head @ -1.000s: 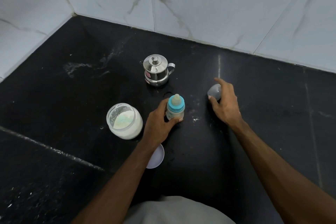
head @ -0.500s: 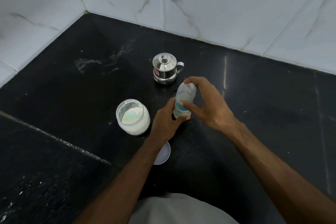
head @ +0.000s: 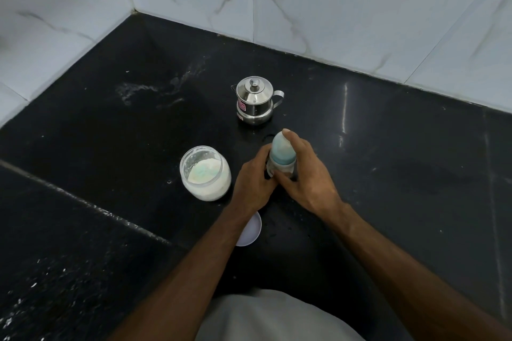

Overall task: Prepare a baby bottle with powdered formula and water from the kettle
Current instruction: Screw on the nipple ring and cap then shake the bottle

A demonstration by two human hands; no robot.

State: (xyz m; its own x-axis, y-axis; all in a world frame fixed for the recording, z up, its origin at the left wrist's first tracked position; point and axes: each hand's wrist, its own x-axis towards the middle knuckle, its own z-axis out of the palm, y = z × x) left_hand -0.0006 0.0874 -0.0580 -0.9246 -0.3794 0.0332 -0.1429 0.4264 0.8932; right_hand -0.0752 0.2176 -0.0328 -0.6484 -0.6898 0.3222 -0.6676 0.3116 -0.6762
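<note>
The baby bottle [head: 280,167] stands upright on the black counter [head: 388,147] between both hands: the left hand [head: 253,178] curls round its lower body, while the right hand [head: 307,174] wraps the clear cap [head: 282,148] sitting over the blue collar, forefinger up along the dome. Whether that cap is fully seated is hard to tell. Just left of the left hand sits the open jar of powder [head: 205,173], beyond both hands the steel kettle [head: 255,99], and under the left wrist a white lid [head: 250,230].

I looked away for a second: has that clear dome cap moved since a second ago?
Yes. The clear cap lay on the black counter to the right of the bottle; now it sits over the bottle's top, under the right hand, just in front of the steel kettle.
</note>
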